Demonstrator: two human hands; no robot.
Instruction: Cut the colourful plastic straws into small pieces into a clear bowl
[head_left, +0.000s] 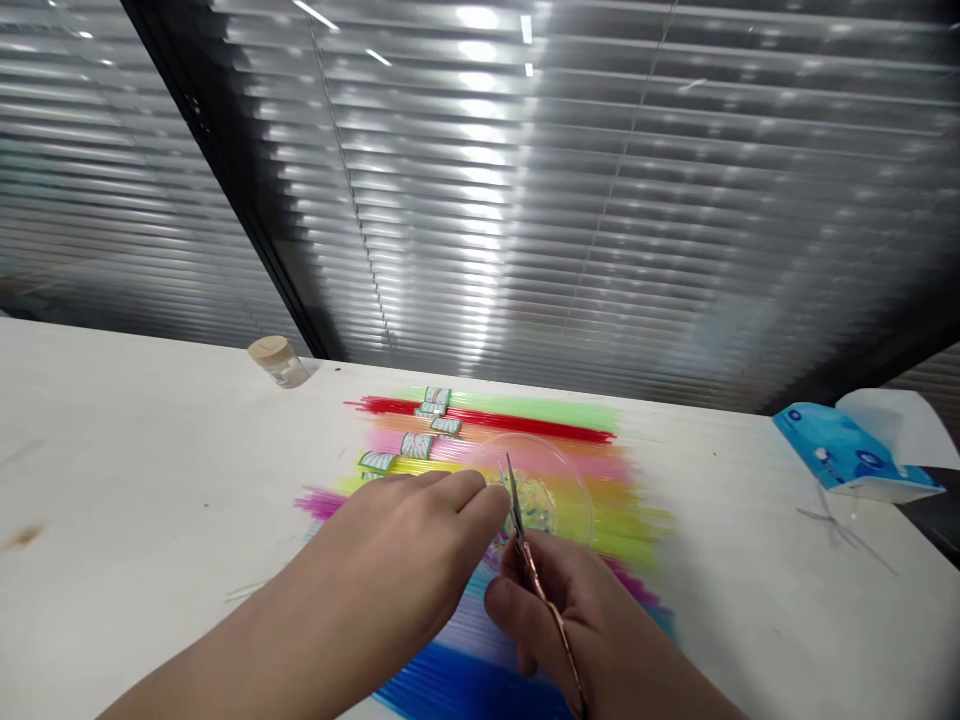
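Note:
My right hand is wrapped round a pair of scissors with copper-coloured handles. Their narrow blades point up and away and look slightly parted. Close to the blades, on their left, my left hand has its fingers pressed together; whatever they pinch, if anything, is hidden. Below both hands is a clear round bowl with small multicoloured bits in it. It rests on bundles of long thin coloured sticks, among them a red bundle at the back and a blue bundle nearest me.
Several paper labels wrap the bundles on the white table. A small jar with a wooden lid stands at the back left. On the right lies a blue tissue pack. Window blinds rise behind the table.

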